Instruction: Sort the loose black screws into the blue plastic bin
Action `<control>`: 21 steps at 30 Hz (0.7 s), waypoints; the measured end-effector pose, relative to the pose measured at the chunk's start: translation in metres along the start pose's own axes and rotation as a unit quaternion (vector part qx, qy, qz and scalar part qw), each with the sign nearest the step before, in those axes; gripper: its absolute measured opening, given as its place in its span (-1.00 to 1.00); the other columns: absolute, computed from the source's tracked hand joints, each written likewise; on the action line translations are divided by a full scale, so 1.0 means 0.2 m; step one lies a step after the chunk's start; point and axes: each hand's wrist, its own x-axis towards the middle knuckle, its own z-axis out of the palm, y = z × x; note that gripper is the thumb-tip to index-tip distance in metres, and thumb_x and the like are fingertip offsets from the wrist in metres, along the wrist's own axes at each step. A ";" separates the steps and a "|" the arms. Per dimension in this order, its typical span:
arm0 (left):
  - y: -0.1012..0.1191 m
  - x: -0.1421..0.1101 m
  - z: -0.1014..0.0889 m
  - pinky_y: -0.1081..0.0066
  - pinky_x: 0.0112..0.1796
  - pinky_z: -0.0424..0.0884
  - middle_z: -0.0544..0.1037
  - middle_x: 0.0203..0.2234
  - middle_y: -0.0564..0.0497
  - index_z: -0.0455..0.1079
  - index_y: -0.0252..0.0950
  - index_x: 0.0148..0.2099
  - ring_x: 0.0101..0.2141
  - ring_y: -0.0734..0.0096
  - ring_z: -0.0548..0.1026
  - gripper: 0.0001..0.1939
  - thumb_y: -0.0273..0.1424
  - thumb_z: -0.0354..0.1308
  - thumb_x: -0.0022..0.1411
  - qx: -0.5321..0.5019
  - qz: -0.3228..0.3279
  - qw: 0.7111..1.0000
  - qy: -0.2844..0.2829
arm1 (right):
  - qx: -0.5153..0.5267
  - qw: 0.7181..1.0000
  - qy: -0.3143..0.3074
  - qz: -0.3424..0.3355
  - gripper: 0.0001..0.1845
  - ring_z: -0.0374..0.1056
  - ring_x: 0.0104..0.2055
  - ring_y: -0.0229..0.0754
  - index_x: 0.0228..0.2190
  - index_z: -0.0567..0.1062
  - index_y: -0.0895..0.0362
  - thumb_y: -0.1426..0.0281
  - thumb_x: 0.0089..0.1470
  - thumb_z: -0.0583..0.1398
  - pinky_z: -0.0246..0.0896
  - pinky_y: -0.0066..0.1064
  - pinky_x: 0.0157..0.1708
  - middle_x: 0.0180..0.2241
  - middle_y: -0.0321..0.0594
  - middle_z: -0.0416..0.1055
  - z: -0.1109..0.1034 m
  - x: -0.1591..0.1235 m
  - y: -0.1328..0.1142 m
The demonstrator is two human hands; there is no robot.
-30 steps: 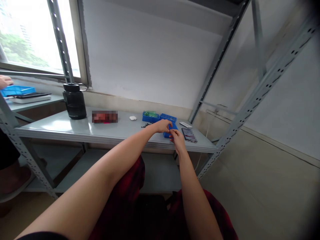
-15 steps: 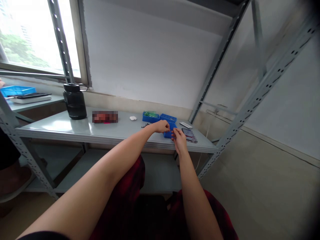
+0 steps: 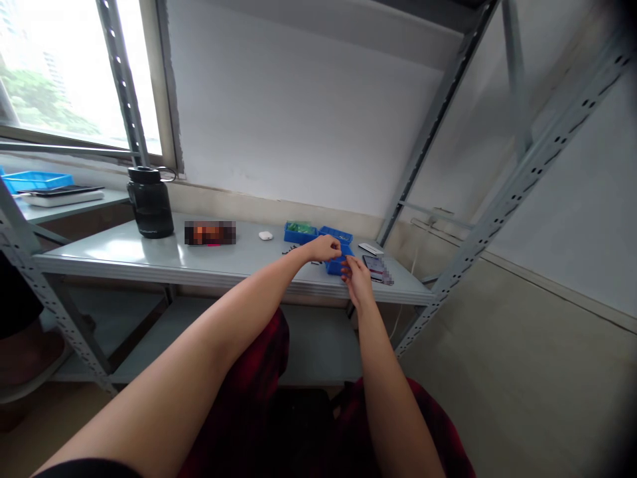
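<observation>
My left hand (image 3: 326,248) is closed in a pinch over the right part of the shelf table. Close beside it, my right hand (image 3: 358,275) pinches too, its fingertips almost meeting the left ones. What lies between the fingertips is too small to make out. Beneath and behind the hands is a blue bin (image 3: 336,267), partly covered by them. Behind it stand a blue bin with green packets (image 3: 300,234) and another blue bin (image 3: 336,233) with small bits inside. Small dark pieces (image 3: 291,250) lie on the tabletop left of my left hand.
A phone (image 3: 377,269) and a flat white item (image 3: 371,249) lie right of the hands. Further left are a small white case (image 3: 265,236), a blurred-out item (image 3: 210,234) and a black water bottle (image 3: 150,202). A metal upright (image 3: 497,206) borders the right side.
My left hand has shifted very slightly to the right and up, with its fingers still pinched near my right hand's. The right hand is almost unchanged.
</observation>
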 end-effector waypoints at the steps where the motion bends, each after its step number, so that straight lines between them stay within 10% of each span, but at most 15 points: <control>1: 0.00 0.00 0.00 0.50 -0.42 0.29 0.46 -0.58 0.04 0.41 -0.37 -0.43 -0.51 0.48 0.38 -0.83 -0.44 0.02 0.09 0.000 -0.002 1.000 0.000 | 0.002 1.000 0.000 -0.003 -0.57 0.29 -0.50 -0.29 -0.40 0.48 0.05 0.09 -0.34 0.36 0.09 -0.50 -0.61 -0.46 -0.30 0.44 0.00 0.00 0.00; 21: 0.04 -0.02 -0.02 0.49 -0.46 0.29 0.43 -0.63 0.03 0.38 -0.38 -0.51 -0.55 0.50 0.36 -0.81 -0.45 0.02 0.09 -0.038 -0.009 0.999 0.012 | -0.003 1.000 -0.018 -0.006 -0.61 0.32 -0.48 -0.26 -0.39 0.45 0.03 0.12 -0.30 0.34 0.12 -0.46 -0.59 -0.46 -0.31 0.44 0.01 -0.01 -0.01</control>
